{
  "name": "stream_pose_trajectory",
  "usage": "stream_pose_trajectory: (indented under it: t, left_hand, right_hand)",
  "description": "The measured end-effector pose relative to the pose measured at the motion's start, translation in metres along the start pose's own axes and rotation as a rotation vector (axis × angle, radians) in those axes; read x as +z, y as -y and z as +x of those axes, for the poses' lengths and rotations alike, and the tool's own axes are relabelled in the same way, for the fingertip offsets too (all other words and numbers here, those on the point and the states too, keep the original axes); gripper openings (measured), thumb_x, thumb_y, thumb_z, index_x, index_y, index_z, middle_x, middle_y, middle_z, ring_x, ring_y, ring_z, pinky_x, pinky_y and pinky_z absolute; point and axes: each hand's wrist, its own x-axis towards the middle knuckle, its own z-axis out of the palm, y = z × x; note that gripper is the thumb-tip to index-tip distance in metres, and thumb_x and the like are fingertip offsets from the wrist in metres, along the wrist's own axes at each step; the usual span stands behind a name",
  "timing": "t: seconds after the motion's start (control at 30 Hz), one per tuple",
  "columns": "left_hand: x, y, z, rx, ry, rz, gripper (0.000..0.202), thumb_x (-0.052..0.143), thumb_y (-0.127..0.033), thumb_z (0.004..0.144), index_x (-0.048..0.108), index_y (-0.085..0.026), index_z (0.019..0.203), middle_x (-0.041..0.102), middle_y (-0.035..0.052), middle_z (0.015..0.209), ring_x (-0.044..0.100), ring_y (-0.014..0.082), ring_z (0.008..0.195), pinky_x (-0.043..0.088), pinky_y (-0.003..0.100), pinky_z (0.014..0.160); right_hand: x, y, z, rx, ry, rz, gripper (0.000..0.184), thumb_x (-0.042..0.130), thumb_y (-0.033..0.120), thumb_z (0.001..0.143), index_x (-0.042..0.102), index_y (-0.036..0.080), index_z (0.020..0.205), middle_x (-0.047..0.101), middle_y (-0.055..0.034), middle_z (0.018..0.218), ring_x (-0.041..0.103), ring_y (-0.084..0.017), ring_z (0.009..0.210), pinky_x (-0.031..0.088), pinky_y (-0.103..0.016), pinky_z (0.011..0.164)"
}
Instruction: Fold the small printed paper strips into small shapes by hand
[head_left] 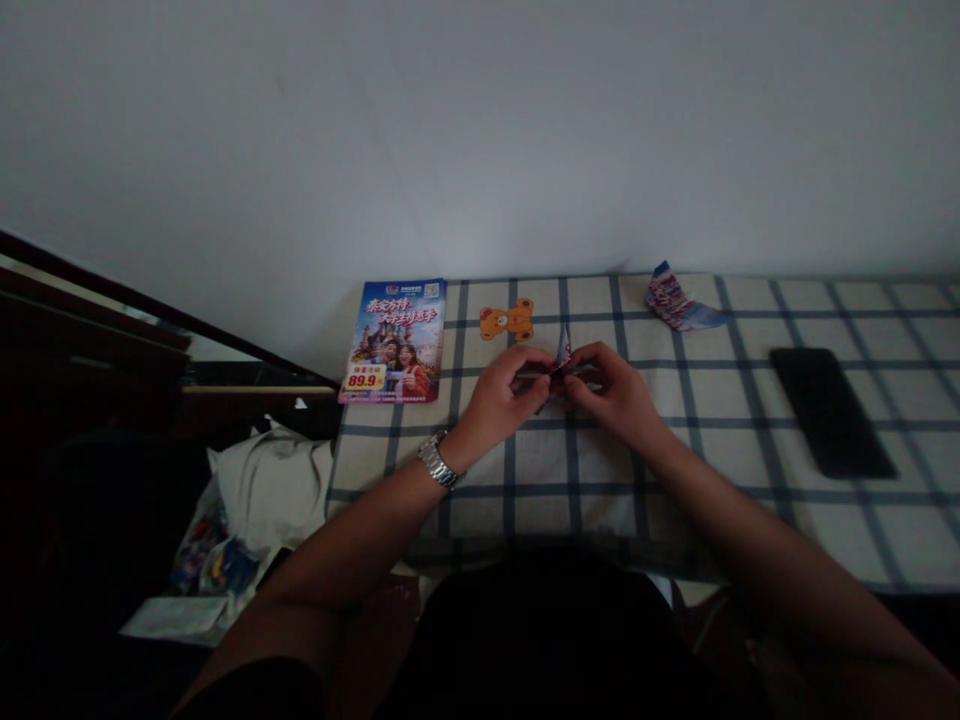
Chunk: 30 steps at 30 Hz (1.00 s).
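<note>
A small piece of folded printed paper (564,350) stands up between my two hands, over the checked tablecloth. My left hand (514,390), with a metal watch on its wrist, pinches the paper from the left. From the right side my right hand (606,385) pinches it with thumb and forefinger. The paper's lower part is mostly hidden by my fingers. Beyond my left hand lies an orange bear-shaped cutout (508,320). Farther back on the right rests another folded piece of printed paper (679,302), in blue, white and pink.
A stack of printed leaflets (394,345) lies at the table's left end. On the right is a black phone (832,412). The checked tablecloth (480,510) reaches back to a pale wall (480,140). Below left stands a white bag (274,480) with mixed items.
</note>
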Motion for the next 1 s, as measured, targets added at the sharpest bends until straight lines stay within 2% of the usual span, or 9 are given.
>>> stream_pose_trajectory:
  t: [0.17,0.3,0.6,0.9,1.0]
  left_hand:
    - [0.0007,0.0014,-0.0002,0.014,-0.005,0.042,0.014,0.064,-0.022,0.099,0.064,-0.02,0.113,0.069,0.0071,0.112,0.071,0.0171,0.103,0.064,0.028,0.086]
    - [0.0015,0.0013,0.0003,0.03,-0.01,0.043,0.016,0.065,-0.021,0.097,0.063,-0.019,0.113,0.068,0.0064,0.111,0.071,0.0162,0.1,0.064,0.028,0.087]
    - [0.0019,0.0035,0.0007,0.082,-0.024,0.069,0.024,0.068,-0.016,0.094,0.062,-0.021,0.117,0.065,0.0073,0.117,0.07,0.017,0.103,0.065,0.032,0.09]
    - [0.0019,0.0011,0.002,0.13,-0.029,0.074,0.024,0.067,-0.015,0.093,0.063,-0.021,0.116,0.062,0.0074,0.119,0.067,0.0177,0.106,0.066,0.033,0.089]
    - [0.0014,0.0009,0.0015,0.103,-0.031,0.083,0.024,0.065,-0.015,0.094,0.062,-0.021,0.117,0.064,0.0079,0.118,0.068,0.0178,0.104,0.065,0.032,0.088]
  right_hand:
    - [0.0,-0.0013,0.0013,-0.011,0.02,-0.036,0.035,0.077,0.049,0.09,0.061,0.027,0.11,0.072,-0.0044,0.111,0.076,-0.021,0.087,0.068,-0.033,0.068]
    - [0.0001,-0.0021,0.0023,-0.007,0.002,-0.056,0.036,0.078,0.052,0.089,0.063,0.027,0.11,0.074,-0.0052,0.111,0.077,-0.022,0.091,0.068,-0.034,0.072]
    - [0.0016,-0.0011,0.0019,-0.024,-0.012,-0.042,0.036,0.077,0.045,0.09,0.068,0.027,0.119,0.079,-0.0064,0.114,0.077,-0.025,0.105,0.068,-0.041,0.09]
    - [0.0027,-0.0004,0.0023,-0.01,-0.023,0.006,0.037,0.079,0.042,0.088,0.067,0.026,0.119,0.078,-0.0054,0.11,0.077,-0.024,0.102,0.068,-0.039,0.089]
    - [0.0028,-0.0005,0.0018,-0.008,-0.017,0.011,0.036,0.079,0.042,0.088,0.067,0.026,0.119,0.078,-0.0053,0.11,0.077,-0.023,0.101,0.068,-0.039,0.089]
